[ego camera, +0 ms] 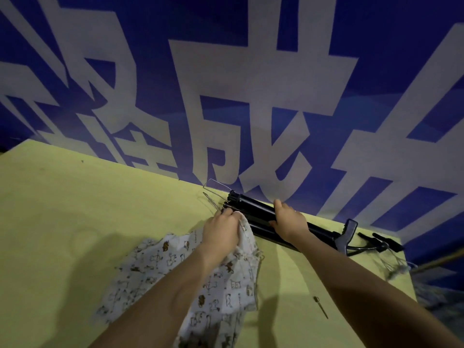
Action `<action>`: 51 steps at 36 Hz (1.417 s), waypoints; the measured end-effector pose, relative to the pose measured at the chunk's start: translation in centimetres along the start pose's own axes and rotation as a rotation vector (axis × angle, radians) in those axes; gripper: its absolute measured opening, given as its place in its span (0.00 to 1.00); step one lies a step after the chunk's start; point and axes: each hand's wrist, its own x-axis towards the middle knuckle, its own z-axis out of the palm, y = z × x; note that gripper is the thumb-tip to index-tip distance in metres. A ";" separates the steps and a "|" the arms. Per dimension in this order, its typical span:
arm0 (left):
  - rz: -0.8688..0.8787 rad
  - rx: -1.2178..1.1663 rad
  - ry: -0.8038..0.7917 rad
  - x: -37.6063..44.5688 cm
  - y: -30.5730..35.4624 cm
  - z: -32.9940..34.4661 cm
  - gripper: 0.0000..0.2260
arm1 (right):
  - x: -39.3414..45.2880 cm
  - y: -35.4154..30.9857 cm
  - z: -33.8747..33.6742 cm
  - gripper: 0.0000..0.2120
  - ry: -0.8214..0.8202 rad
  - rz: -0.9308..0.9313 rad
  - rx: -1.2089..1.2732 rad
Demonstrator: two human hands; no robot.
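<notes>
A white cloth [221, 292] printed with small brown animal figures lies on the yellow-green table [75, 209]. My left hand [222, 228] grips the cloth's far end, right beside the tip of a bundle of black rods [253, 208] that lies along the table's back edge. My right hand [288, 219] is curled over the middle of that bundle. Thin wire loops [213, 194] stick out from the bundle's left end. My forearms hide part of the cloth.
A blue wall [226, 84] with large white characters rises directly behind the table. A grey clamp [347, 234] and black handles [381, 241] sit at the bundle's right end. A small metal pin [320, 306] lies near the right. The table's right edge is close.
</notes>
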 end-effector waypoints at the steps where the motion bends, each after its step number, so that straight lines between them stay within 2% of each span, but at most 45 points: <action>1: -0.003 -0.007 0.003 -0.3 0.0 -0.1 0.18 | -0.4 -0.1 -0.2 0.18 0.029 -0.012 -0.001; 5: -0.018 -0.040 0.017 -1.5 -0.2 -0.9 0.18 | -1.9 -0.3 -1.8 0.14 0.162 -0.059 -0.001; 14: -0.025 -0.142 0.055 -5.0 0.9 -3.7 0.17 | -7.0 -0.9 -6.8 0.20 0.296 -0.060 0.109; 19: -0.022 -0.165 0.080 -6.8 1.3 -4.8 0.18 | -10.3 -0.9 -8.2 0.19 0.404 -0.044 0.130; 24: 0.011 -0.210 0.071 -8.0 1.3 -5.2 0.24 | -13.9 -0.9 -9.5 0.15 0.420 -0.017 0.218; 27: 0.043 -0.274 -0.003 -8.7 1.3 -5.5 0.31 | -16.2 -0.9 -9.6 0.14 0.443 -0.045 0.266; 30: 0.074 -0.320 -0.092 -9.4 1.4 -6.1 0.32 | -18.2 -1.1 -9.4 0.15 0.413 -0.079 0.342; 34: 0.046 -0.408 -0.087 -9.5 0.8 -6.8 0.26 | -19.7 -1.7 -8.6 0.15 0.360 -0.130 0.389; 39: 0.010 -0.525 -0.113 -10.6 0.6 -8.6 0.32 | -20.9 -2.9 -7.1 0.15 0.278 -0.189 0.417; 41: 0.011 -0.517 -0.121 -11.2 0.4 -9.2 0.31 | -21.1 -3.3 -6.6 0.14 0.245 -0.217 0.359; 44: 0.038 -0.522 -0.101 -12.1 -0.3 -9.7 0.37 | -21.1 -3.7 -6.0 0.13 0.230 -0.225 0.264; 46: 0.034 -0.525 -0.084 -12.7 -0.7 -9.8 0.38 | -20.9 -3.8 -5.9 0.13 0.220 -0.239 0.203; 51: 0.056 -0.415 -0.045 -13.7 -1.2 -9.8 0.36 | -20.1 -4.9 -5.4 0.21 0.167 -0.286 -0.075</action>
